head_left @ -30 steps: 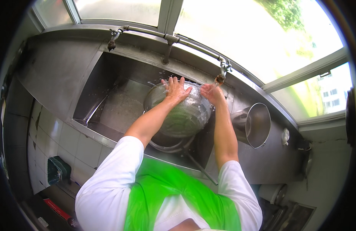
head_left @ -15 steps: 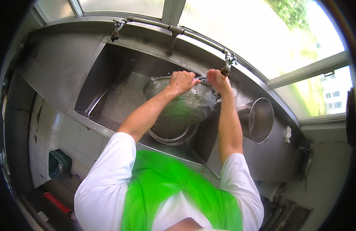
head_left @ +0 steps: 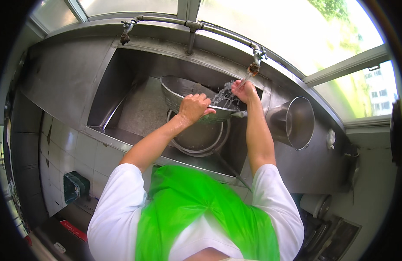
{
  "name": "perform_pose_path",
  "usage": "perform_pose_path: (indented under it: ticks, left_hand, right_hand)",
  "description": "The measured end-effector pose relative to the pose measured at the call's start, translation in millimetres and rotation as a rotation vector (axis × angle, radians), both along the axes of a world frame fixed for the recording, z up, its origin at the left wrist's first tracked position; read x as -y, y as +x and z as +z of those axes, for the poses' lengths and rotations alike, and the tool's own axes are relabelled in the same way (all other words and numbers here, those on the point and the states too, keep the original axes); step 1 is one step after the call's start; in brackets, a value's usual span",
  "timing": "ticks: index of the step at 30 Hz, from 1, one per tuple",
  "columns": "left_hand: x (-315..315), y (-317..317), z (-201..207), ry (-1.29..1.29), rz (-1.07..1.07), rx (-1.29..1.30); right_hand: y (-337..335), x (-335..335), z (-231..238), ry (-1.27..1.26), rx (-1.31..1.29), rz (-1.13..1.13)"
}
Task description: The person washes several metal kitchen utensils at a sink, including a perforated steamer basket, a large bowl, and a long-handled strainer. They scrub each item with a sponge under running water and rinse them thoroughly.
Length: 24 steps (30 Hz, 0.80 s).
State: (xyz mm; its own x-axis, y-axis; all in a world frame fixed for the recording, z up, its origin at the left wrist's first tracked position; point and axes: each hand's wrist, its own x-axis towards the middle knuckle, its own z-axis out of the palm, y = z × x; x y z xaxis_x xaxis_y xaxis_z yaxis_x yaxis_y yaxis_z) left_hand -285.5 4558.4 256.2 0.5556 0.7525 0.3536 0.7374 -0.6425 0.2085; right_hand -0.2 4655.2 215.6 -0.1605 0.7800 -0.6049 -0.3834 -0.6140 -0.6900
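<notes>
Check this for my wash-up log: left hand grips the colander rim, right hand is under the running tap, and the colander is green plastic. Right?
Not quite. The head view shows the colander is perforated metal, not green plastic. The left hand does grip its rim and the right hand is under the running tap.

The sink (head_left: 122, 100) is shiny grey metal all over, with dull darker grey inside. In it, the colander (head_left: 179, 93) is silver with tiny dots of holes in rows. Under the colander sits a round silver bowl (head_left: 201, 139). Right of the sink, a big pot (head_left: 296, 124) is grey and shiny. The taps (head_left: 255, 58) above the sink are grey with brown tips. The person wears a bright green apron (head_left: 196, 209) and white sleeves (head_left: 118, 204). Below the sink the wall tiles (head_left: 75, 152) are pale white-grey with dark lines between them
</notes>
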Motion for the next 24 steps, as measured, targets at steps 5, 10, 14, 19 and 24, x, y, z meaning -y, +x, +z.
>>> perform_pose_path:
  ticks: [5, 10, 14, 19, 24]
  left_hand:
    - [-22, 14, 26, -0.162, 0.031, -0.162]
    - [-67, 35, 27, 0.039, -0.010, -0.107]
    - [-71, 52, 37, -0.291, 0.064, -0.180]
    - [-71, 48, 54, -0.441, 0.068, -0.238]
    - [-104, 19, 48, -0.371, 0.029, -0.244]
  right_hand:
    - [5, -7, -33, -0.073, -0.088, -0.177]
    - [-3, -19, 7, 0.069, -0.128, 0.228]
    - [-16, -25, 26, 0.062, 0.080, 0.160]
    - [-6, -24, 18, 0.085, 0.054, 0.328]
    - [-32, -17, 62, 0.347, 0.392, 0.763]
